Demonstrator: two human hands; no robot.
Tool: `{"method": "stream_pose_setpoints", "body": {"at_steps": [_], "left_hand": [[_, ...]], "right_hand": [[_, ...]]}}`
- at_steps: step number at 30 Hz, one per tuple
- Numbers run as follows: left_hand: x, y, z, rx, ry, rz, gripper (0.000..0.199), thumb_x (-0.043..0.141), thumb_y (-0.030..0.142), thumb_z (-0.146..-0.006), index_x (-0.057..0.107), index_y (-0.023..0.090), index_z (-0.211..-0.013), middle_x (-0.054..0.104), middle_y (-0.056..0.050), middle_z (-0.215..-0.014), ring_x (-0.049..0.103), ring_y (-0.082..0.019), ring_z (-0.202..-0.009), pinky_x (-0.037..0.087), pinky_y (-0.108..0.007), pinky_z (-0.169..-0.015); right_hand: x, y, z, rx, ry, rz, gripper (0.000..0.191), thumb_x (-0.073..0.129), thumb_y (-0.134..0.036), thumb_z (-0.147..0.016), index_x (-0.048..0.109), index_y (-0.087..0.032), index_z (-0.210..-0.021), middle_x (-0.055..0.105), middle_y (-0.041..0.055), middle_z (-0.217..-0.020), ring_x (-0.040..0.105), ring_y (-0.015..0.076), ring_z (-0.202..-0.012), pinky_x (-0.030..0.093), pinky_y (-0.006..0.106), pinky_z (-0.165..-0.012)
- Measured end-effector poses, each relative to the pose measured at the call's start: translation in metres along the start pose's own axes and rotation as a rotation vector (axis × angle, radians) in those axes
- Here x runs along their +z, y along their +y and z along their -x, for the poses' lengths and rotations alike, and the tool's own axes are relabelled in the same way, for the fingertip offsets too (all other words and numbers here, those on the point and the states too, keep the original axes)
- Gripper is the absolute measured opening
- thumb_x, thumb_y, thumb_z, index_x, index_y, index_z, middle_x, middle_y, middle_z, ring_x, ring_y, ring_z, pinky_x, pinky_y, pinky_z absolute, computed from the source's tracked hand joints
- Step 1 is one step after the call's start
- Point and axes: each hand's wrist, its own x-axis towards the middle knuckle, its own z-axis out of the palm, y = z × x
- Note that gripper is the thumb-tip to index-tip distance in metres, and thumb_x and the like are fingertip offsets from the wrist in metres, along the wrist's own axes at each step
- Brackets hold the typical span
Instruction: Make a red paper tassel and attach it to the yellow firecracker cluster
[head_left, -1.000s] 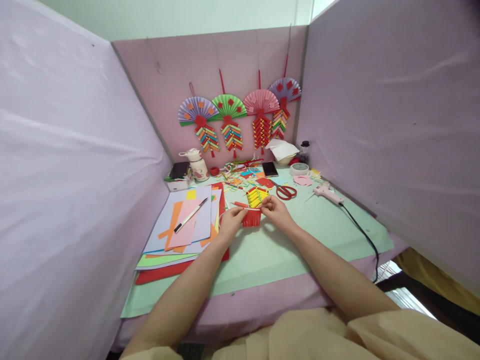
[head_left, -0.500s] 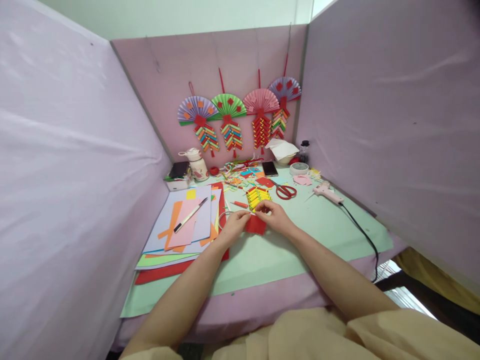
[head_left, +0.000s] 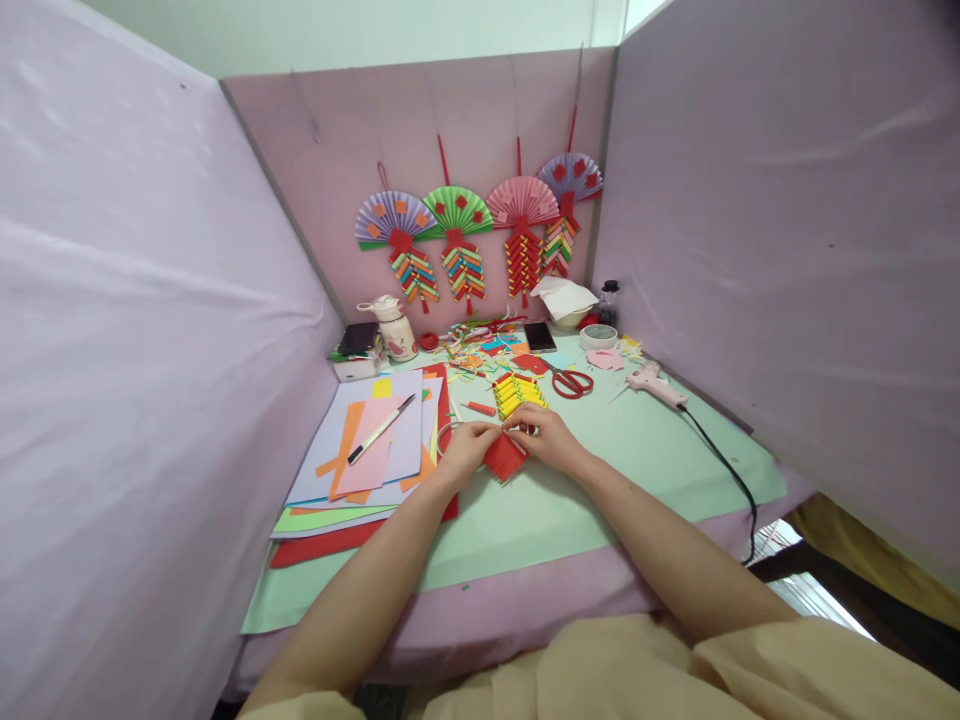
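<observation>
A small piece of red paper (head_left: 504,458), its lower edge cut into a fringe, hangs between my two hands low over the table. My left hand (head_left: 474,442) is closed, pinching its upper left edge. From the other side, the thumb and fingers of my right hand (head_left: 546,436) pinch the top edge close to the left fingertips. Just beyond my fingers lies a row of yellow paper rolls (head_left: 519,393) with green and red bits. A short red-orange stick (head_left: 480,408) rests to the left of the rolls. White tape ring (head_left: 444,436) sits partly behind my left hand.
Coloured paper sheets (head_left: 405,425) with a craft knife (head_left: 381,430) on top lie left. Red-handled scissors (head_left: 572,384), a phone (head_left: 540,337) and paper scraps (head_left: 469,352) are farther back. A glue gun (head_left: 656,383) with its cord is right. Fan decorations (head_left: 457,215) hang behind.
The red paper has turned from nearly square-on to a slant, its fringed lower edge now pointing down. My right fingers have shifted slightly along its top edge; the left hand stays about in place.
</observation>
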Motion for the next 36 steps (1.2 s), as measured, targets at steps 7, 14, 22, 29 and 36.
{"method": "stream_pose_setpoints", "body": {"at_steps": [7,14,22,29,36], "left_hand": [[0.001,0.005,0.004,-0.043,-0.012,-0.035,0.024,0.055,0.032,-0.071,0.071,0.014,-0.076,0.065,-0.002,-0.064,0.056,-0.015,-0.061,0.039,-0.023,-0.055],[0.0,0.005,0.004,-0.029,-0.009,-0.113,0.023,0.054,0.031,-0.071,0.069,0.014,-0.07,0.06,0.0,-0.062,0.051,-0.013,-0.06,0.035,-0.022,-0.054],[0.0,0.005,0.005,0.004,-0.015,-0.202,0.021,0.05,0.029,-0.07,0.061,0.014,-0.061,0.05,0.004,-0.054,0.041,-0.011,-0.054,0.028,-0.022,-0.051],[0.001,0.007,0.005,0.002,0.011,-0.187,0.027,0.052,0.034,-0.072,0.07,0.015,-0.077,0.065,-0.001,-0.069,0.055,-0.016,-0.067,0.04,-0.025,-0.062],[0.002,0.012,0.005,0.17,0.054,-0.312,0.017,0.053,0.027,-0.071,0.067,0.017,-0.074,0.068,-0.003,-0.075,0.058,-0.017,-0.073,0.043,-0.026,-0.068]], "right_hand": [[0.001,0.003,0.001,0.006,-0.071,0.046,0.013,0.058,-0.016,-0.08,0.068,-0.022,-0.086,0.06,0.0031,-0.085,0.054,0.0146,-0.074,0.042,0.028,-0.068],[0.003,0.003,0.003,-0.019,-0.089,0.083,0.012,0.056,-0.011,-0.08,0.062,-0.021,-0.083,0.06,0.0024,-0.084,0.053,0.0149,-0.076,0.041,0.028,-0.069],[0.004,0.004,0.003,-0.018,-0.094,0.089,0.013,0.056,-0.009,-0.077,0.06,-0.021,-0.079,0.06,0.0023,-0.082,0.053,0.0157,-0.077,0.04,0.028,-0.071],[0.006,0.001,0.003,0.168,-0.027,-0.021,0.005,0.06,-0.021,-0.075,0.054,-0.021,-0.075,0.058,-0.0017,-0.072,0.05,0.0125,-0.064,0.039,0.026,-0.061],[0.011,0.008,0.004,0.288,-0.036,-0.249,0.02,0.063,-0.033,-0.074,0.047,-0.02,-0.077,0.054,-0.0037,-0.068,0.048,0.0107,-0.059,0.037,0.023,-0.054]]}}
